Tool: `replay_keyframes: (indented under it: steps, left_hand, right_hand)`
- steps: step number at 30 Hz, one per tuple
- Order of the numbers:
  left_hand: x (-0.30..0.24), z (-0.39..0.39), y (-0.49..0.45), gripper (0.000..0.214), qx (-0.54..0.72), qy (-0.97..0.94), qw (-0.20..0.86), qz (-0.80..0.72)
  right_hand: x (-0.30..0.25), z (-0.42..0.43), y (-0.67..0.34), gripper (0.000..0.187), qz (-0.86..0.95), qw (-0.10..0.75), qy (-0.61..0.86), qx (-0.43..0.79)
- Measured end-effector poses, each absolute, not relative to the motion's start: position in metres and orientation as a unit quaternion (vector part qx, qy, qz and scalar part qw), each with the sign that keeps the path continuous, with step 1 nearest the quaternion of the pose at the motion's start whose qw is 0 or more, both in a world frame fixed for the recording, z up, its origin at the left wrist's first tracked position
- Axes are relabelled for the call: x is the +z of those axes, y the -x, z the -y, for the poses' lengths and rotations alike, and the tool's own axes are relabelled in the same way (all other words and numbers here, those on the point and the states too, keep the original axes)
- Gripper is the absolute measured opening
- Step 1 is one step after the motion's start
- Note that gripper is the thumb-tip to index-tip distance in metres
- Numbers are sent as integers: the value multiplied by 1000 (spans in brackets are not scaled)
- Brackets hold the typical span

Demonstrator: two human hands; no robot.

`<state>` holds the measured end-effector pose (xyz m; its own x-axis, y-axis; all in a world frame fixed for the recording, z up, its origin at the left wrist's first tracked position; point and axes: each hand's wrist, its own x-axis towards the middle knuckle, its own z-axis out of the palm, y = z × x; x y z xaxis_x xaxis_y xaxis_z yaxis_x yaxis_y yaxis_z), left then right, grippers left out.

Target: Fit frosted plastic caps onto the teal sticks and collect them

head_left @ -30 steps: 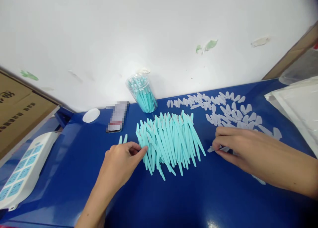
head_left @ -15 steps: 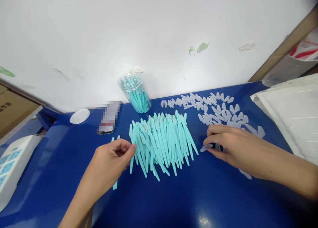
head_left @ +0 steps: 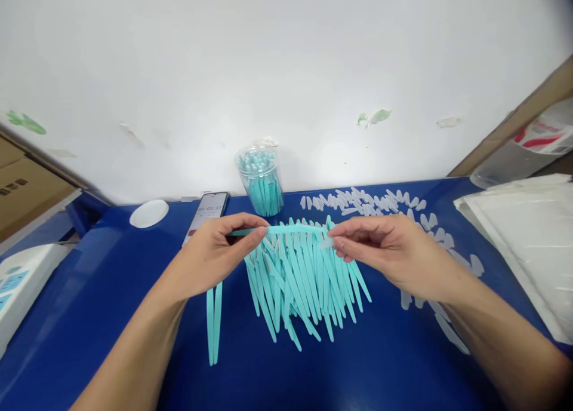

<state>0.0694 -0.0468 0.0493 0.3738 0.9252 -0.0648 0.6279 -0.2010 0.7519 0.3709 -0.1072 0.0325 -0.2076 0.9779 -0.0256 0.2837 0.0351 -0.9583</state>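
Note:
My left hand [head_left: 219, 252] pinches a turquoise eyebrow razor [head_left: 293, 228] by its handle, holding it nearly level above a pile of similar razors [head_left: 304, 285]. At the razor's right end, my right hand [head_left: 385, 247] is closed on a small translucent blade cap [head_left: 326, 242]. Whether the cap is on the blade cannot be made out. More loose caps [head_left: 358, 201] lie spread behind and beside my right hand, some hidden by it. Two razors [head_left: 213, 324] lie side by side below my left wrist.
A clear tub [head_left: 264, 187] of razors stands by the wall. Left of it are a phone [head_left: 215, 203] with a running timer and a round white lid [head_left: 149, 214]. A white device with blue keys [head_left: 27, 285] sits far left; white packages [head_left: 519, 232] and a plastic bottle [head_left: 528, 145] are right.
My left hand has lifted a razor from the pile's left side. My right hand has moved left from the caps with one cap, and both hands now meet above the pile.

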Motion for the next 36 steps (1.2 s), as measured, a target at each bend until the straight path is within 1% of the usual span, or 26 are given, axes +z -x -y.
replay_keyframes:
  steps: [3, 6, 11, 21, 29, 33, 36]
  left_hand:
    - [40, 52, -62, 37, 255, -741, 345, -516]
    - [32, 55, -58, 32, 277, -754, 322, -501]
    - [27, 52, -61, 27, 280, -767, 303, -492]
    - [28, 58, -67, 26, 260, -777, 277, -501]
    - [23, 60, -82, 37, 271, -781, 262, -498]
    - [17, 64, -88, 34, 274, -796, 261, -473]
    - [15, 67, -87, 28, 271, -815, 258, -443]
  right_hand:
    - [19, 102, -357, 22, 561, 429, 499, 503]
    - [8, 105, -354, 21, 525, 461, 499, 513]
    - [-2, 110, -356, 16, 497, 504, 502, 498]
    - [-5, 112, -351, 14, 468, 517, 479, 533]
    - [-6, 113, -346, 14, 471, 495, 477, 553]
    - [-6, 115, -346, 15, 469, 494, 478, 554]
    - [-6, 113, -347, 14, 473, 490, 476, 557]
